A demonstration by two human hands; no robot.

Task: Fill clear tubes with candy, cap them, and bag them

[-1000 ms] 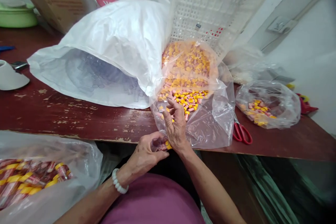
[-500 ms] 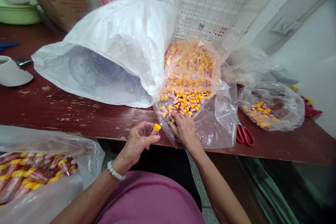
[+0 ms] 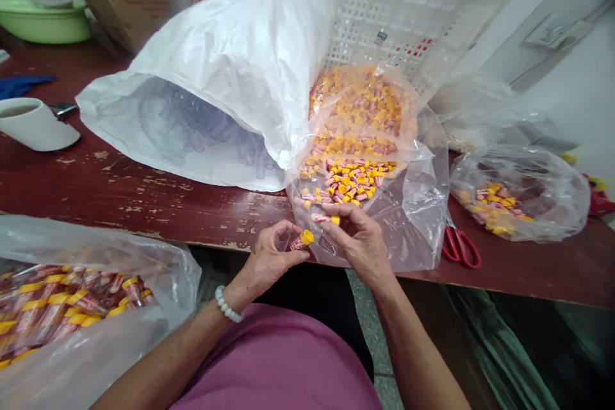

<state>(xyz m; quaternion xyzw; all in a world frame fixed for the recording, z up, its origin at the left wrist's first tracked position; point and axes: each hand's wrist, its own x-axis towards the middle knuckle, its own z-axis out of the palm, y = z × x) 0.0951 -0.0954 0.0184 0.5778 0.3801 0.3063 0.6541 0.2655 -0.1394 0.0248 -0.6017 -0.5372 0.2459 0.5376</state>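
Note:
At the table's front edge, my left hand (image 3: 270,257) is closed around a clear tube (image 3: 300,242) with a yellow end and red-and-white print; its lower part is hidden by the fingers. Close by on the right, my right hand (image 3: 364,245) pinches a small yellow-capped vial (image 3: 323,218) with a pink-and-white wrapper. The two pieces are apart. Behind my right hand, a clear plastic bag (image 3: 417,202) spills out many similar small yellow-capped vials (image 3: 354,180). A white sack (image 3: 230,45) lies open to the left of it, with clear empty tubes (image 3: 196,131) inside.
At lower left, a plastic bag (image 3: 163,327) holds filled yellow-capped tubes (image 3: 52,314). Red-handled scissors (image 3: 464,248) and another bag (image 3: 552,205) of small vials lie right. A white crate (image 3: 398,6) stands behind. A white cup (image 3: 36,125) and green basin (image 3: 45,22) are at left.
My right hand has lifted from the pile of vials, drawn back and now pinches one small vial near my left hand. My left hand still holds its tube. The view has shifted slightly.

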